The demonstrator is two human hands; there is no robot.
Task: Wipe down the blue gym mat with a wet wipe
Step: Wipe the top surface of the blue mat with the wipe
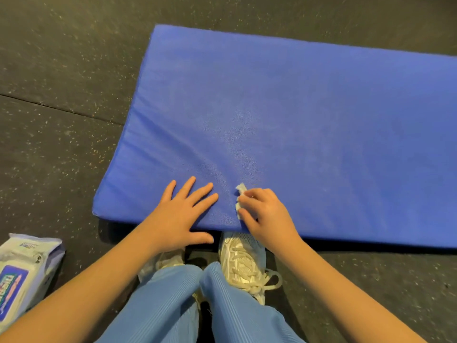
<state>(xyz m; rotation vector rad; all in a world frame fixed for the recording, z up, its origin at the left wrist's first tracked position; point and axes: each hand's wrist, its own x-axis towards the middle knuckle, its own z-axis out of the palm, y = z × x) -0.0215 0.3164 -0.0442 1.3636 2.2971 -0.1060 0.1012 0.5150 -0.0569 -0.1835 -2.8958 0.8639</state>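
Meanwhile, right hand (pixel 265 214) clutches a wet wipe (pixel 240 197) on the blue mat (pixel 296 125); left hand (pixel 181 214) lies flat, fingers spread, beside it.

both hands on mat (pixel 296 115) near edge, wipe pack (pixel 22 271) on floor (pixel 61 70) left of mat

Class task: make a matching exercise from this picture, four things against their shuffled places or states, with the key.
1 left hand
2 right hand
3 wipes packet
4 white shoe

A on the floor, far left
B flat on the mat, fingers spread
C toe at the mat's near edge
D gripping the wet wipe

Pairs: 1-B, 2-D, 3-A, 4-C
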